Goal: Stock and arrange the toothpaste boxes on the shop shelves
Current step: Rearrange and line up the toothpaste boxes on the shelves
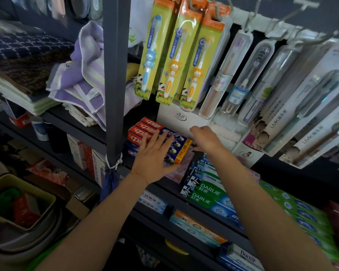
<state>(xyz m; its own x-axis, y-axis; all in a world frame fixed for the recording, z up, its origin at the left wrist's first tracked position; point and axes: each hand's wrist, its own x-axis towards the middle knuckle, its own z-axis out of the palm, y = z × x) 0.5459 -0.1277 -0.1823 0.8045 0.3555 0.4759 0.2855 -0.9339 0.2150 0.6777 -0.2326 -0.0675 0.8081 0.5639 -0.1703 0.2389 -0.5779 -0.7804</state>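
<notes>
My left hand (155, 161) lies flat with fingers spread on top of the red boxes (145, 132), pressing the stack from the front. My right hand (205, 138) reaches past the stack's far right end, fingers bent downward by the yellow end flaps; whether it actually pinches a box I cannot tell, as the fingertips are hidden. The stack sits on the shelf (204, 204) directly under my left palm, on top of a blue box (130, 151), with a white carton (182, 119) just behind it. To the right, close by, the green boxes (205, 192) lie in neat rows, and more lie on the tier below. So much of the stock looks placed already; I judge what is left is squaring this red stack and filling any gaps.
</notes>
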